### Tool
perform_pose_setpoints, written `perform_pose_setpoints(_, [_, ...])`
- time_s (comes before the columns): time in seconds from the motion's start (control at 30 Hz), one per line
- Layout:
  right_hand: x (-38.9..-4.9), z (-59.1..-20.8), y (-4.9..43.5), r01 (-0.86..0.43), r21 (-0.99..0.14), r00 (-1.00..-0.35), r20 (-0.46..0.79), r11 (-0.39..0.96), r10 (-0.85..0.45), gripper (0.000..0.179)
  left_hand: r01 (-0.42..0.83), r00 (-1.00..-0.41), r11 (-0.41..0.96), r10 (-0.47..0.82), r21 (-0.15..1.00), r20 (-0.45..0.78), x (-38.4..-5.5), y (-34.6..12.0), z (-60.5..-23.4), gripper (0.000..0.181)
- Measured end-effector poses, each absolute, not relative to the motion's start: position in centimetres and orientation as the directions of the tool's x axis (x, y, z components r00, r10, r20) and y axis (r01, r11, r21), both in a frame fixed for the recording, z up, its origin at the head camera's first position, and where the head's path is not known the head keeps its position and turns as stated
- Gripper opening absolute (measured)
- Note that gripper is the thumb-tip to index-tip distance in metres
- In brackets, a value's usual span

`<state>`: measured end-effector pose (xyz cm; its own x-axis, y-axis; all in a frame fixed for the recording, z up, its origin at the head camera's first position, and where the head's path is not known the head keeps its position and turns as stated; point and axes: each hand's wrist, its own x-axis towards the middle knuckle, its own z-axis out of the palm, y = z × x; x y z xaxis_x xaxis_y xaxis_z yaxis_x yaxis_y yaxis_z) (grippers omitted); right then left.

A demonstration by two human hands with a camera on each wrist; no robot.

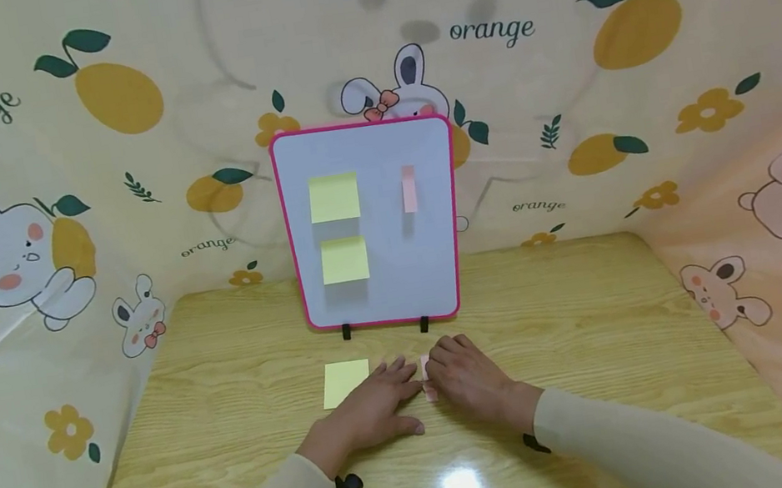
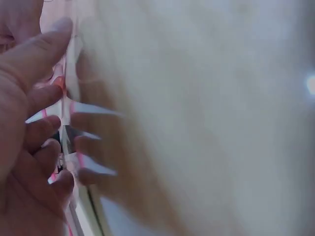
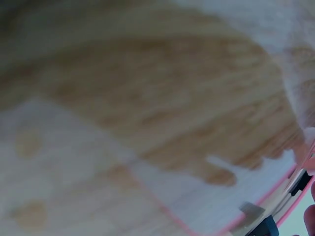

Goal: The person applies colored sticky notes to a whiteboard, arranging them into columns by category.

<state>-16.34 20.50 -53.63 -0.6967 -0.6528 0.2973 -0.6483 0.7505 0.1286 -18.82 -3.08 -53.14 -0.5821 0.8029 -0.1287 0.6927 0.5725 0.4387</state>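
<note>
In the head view a narrow pink sticky note pad [image 1: 431, 394] lies on the table between the two hands. My right hand [image 1: 473, 377] bends its fingers over the pad from the right and pinches at the pink paper, its fingertips partly hidden. The left hand [image 1: 379, 406] lies palm down on the other side, fingers extended, with the fingertips right at the pad's left edge. A yellow sticky note pad [image 1: 343, 383] sits left of it, one corner behind the left fingers. In the left wrist view the left fingers [image 2: 47, 96] are spread and nearly straight.
Behind the hands a whiteboard [image 1: 396, 277] with a pink frame leans upright on small black feet [image 1: 424, 324]. It bears two yellow notes [image 1: 334, 197] on the left and a pink strip [image 1: 409, 189] at upper right. Patterned cloth [image 1: 520, 90] encloses the wooden table [image 1: 584, 316].
</note>
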Motion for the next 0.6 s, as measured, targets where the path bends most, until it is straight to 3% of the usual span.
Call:
perform_pose_setpoints(0.13, [-16.38,-53.50,20.56,-0.644,0.110,-0.706,0.294,0.757,-0.644,0.018,0.701,-0.560,0.549,0.819,0.455,-0.126,-18.65,-3.40,-53.17,0.070])
perform_pose_setpoints(0.37, [-16.57,-52.81,20.69,-0.630,0.033,-0.733,0.305,0.776,-0.608,0.012,0.807,-0.511,0.523,0.851,0.274,-0.118,-18.82,-3.74,-53.17,0.069])
perform_pose_setpoints(0.6, [-16.76,-52.77,20.49,-0.644,0.118,-0.708,0.282,0.756,-0.648,0.024,0.829,-0.505,0.516,0.856,0.216,-0.107,-18.68,-3.43,-52.96,0.072])
